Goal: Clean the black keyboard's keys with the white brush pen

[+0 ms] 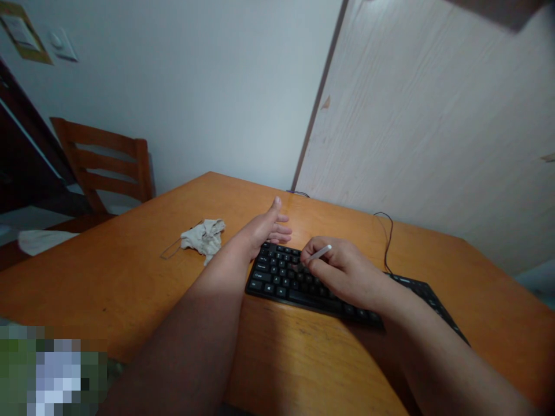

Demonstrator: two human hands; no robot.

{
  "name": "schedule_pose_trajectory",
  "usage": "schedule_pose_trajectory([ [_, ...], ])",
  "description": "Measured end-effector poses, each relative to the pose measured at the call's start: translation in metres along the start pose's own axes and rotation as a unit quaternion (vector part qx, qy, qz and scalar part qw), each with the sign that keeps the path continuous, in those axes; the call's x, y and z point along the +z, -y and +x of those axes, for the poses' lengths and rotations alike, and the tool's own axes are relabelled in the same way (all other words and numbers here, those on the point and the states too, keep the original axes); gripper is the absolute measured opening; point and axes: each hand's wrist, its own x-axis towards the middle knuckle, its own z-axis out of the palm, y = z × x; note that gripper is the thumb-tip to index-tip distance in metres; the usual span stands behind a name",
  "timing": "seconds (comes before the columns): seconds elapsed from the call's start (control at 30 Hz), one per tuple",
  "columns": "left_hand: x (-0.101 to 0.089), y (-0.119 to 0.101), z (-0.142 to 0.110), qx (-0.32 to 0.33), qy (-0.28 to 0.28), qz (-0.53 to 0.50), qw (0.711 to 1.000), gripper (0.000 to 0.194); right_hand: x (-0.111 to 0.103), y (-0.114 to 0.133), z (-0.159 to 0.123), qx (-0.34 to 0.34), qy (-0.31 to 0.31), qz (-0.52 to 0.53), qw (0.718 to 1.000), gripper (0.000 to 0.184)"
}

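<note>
A black computer keyboard (303,296) lies slantwise on the wooden table. My right hand (342,263) is closed around a small brush (321,252) with a thin white handle. Its darker tip points down at the letter keys on the left part of the keyboard, and the bristles are hard to make out. At the keyboard's far left corner rests my left hand (271,228), palm turned to the right, thumb up and fingers stretched out, holding nothing. My right hand and forearm hide much of the middle and right keys.
Left of my left forearm, a crumpled pale cloth (203,238) lies on the table (130,277). A thin cable (391,231) runs from the keyboard's back edge toward the wall. A wooden chair (108,164) stands beyond the table's left side.
</note>
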Motion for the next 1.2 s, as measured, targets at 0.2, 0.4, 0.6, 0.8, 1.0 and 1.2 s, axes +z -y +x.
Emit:
schedule_pose_trajectory([
  [0.2,-0.001,0.0,0.001,-0.003,0.008,-0.006,1.0,0.101,-0.003,0.005,-0.002,0.007,0.042,0.024,0.999,0.016],
  [0.4,-0.001,0.001,0.001,-0.005,0.003,-0.015,1.0,0.097,-0.009,0.011,-0.006,0.021,0.073,0.053,0.996,0.014],
  [0.6,-0.001,0.001,0.001,-0.006,0.001,-0.023,1.0,0.097,-0.013,0.006,-0.004,0.024,0.056,0.17,0.984,0.015],
  [0.8,-0.001,0.002,0.003,-0.005,0.003,-0.02,1.0,0.095,-0.011,-0.016,0.003,0.048,-0.097,0.079,0.991,0.01],
  [1.0,-0.002,0.003,0.004,-0.01,0.005,-0.021,1.0,0.095,-0.004,-0.018,0.005,0.069,-0.114,-0.016,0.991,0.008],
  [1.2,-0.001,0.002,0.003,-0.008,0.004,-0.017,1.0,0.094,-0.002,-0.018,0.005,0.068,-0.061,-0.022,0.996,0.009],
])
